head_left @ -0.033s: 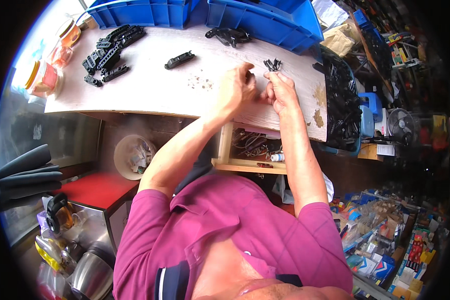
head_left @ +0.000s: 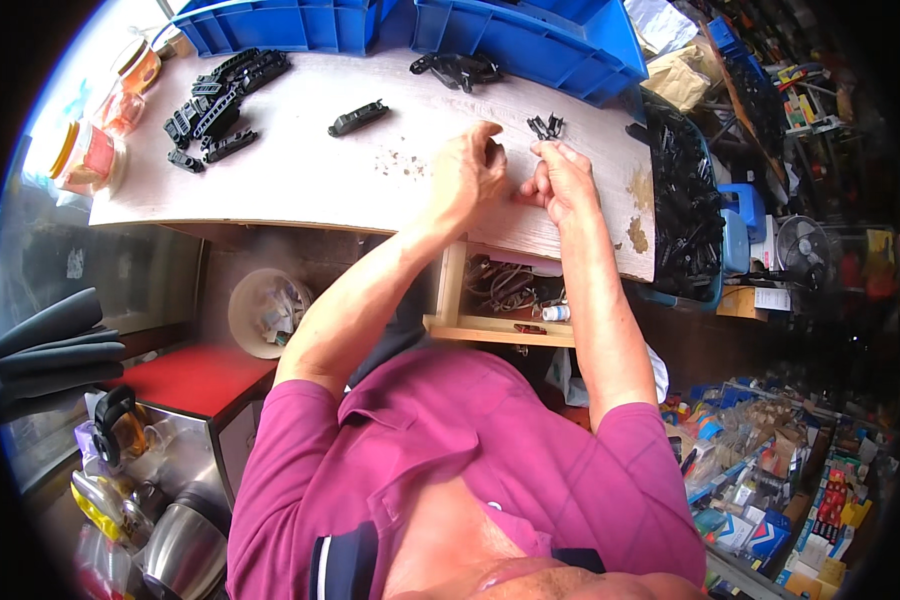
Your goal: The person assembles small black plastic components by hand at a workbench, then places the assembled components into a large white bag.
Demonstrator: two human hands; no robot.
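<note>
Pale tabletop (head_left: pixel 280 190) w/ blk parts (head_left: pixel 216 114); R hand (head_left: pixel 564 180) at small blk pc (head_left: pixel 545 127), L hand (head_left: pixel 470 175) curled nearby; can't tell grips.

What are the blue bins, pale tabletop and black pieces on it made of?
Blue bins: likely plastic, smooth and slightly shiny, with moulded ribs.
Pale tabletop: perhaps matt wood board, with faint grain and worn brown patches.
Black pieces: probably plastic, dark with small highlights and moulded-looking shapes; maybe metal.

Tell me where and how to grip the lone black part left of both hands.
Probably pinch the black part across its width at mid-length, from above, with the left hand: it looks long and slim and lies apart from the pile to its left.
</note>
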